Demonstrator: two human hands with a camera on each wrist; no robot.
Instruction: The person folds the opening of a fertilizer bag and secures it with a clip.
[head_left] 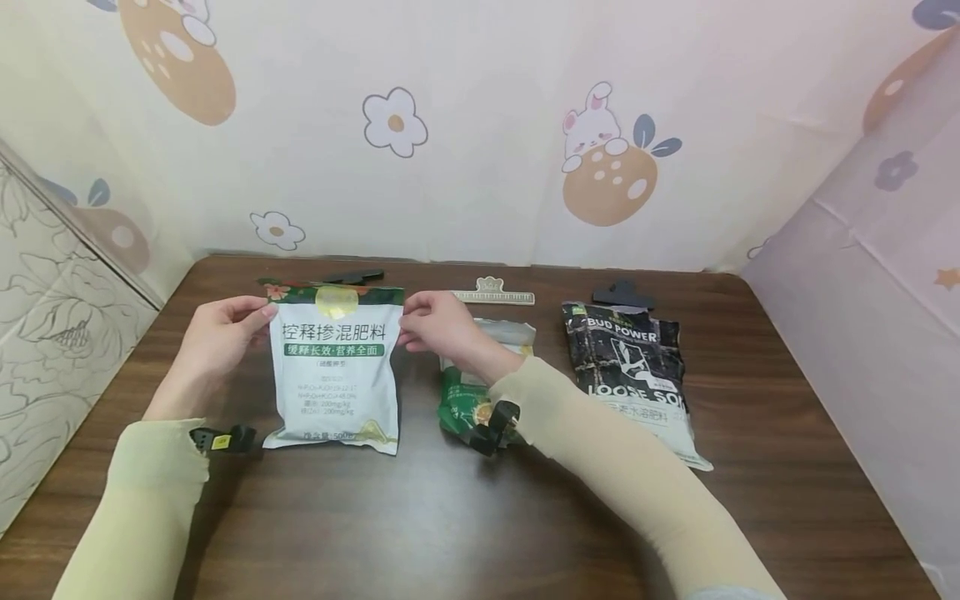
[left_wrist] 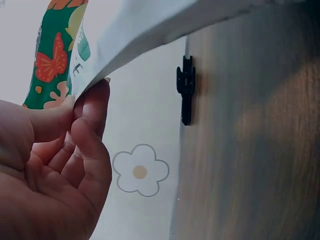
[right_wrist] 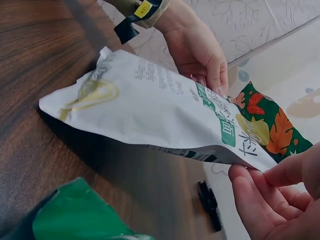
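A white fertilizer bag [head_left: 333,367] with a dark green flowered top band stands upright at the left of the table, front facing me. My left hand [head_left: 225,333] pinches its left edge near the top between thumb and fingers. On the opposite edge, at about the same height, my right hand [head_left: 442,329] pinches the bag too. Seen from the right wrist, the bag [right_wrist: 145,100] slants, its bottom end close to the tabletop, with the left hand [right_wrist: 195,47] gripping the far side.
A green bag [head_left: 461,396] lies under my right forearm, partly hidden. To the right lies a black and white bag [head_left: 630,367]. Along the table's back edge are a black clip [head_left: 356,277], a pale clip [head_left: 491,293] and another black clip [head_left: 622,293].
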